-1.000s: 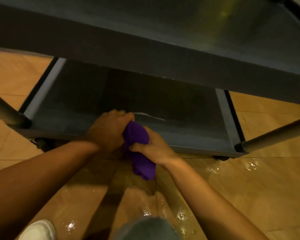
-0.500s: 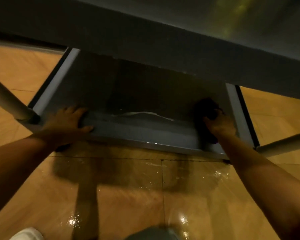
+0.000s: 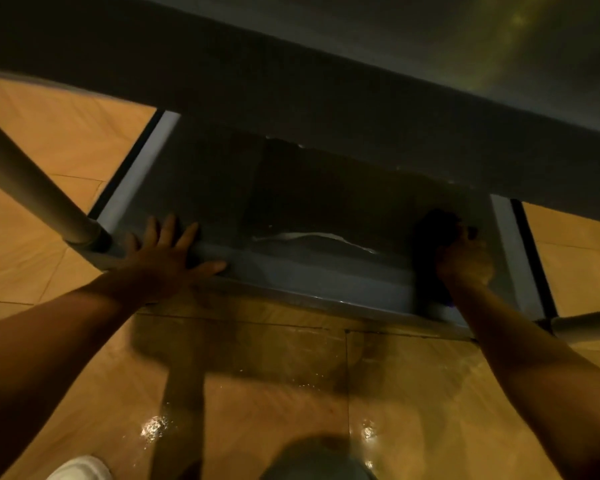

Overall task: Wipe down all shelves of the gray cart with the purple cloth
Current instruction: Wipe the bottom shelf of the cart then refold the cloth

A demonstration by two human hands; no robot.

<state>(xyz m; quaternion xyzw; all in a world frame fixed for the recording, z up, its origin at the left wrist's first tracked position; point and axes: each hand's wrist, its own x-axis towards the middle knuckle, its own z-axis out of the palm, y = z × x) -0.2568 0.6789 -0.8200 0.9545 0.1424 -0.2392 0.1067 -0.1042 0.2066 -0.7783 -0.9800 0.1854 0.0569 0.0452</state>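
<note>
My left hand (image 3: 160,261) rests fingers-spread on the gray cart's bottom shelf (image 3: 326,275) front rim; my right hand (image 3: 465,261), fingers curled, presses the purple cloth (image 3: 430,233) into the shelf's right end.

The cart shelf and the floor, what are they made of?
The shelf looks like gray painted metal or hard plastic: smooth, dull, with a pale scratch or peel showing; I can't tell which. The post looks like a plain round metal tube. The floor looks like glossy orange-tan tile: straight joint lines cross it, and wet patches glint. The cloth looks soft, but it is in shadow.
</note>
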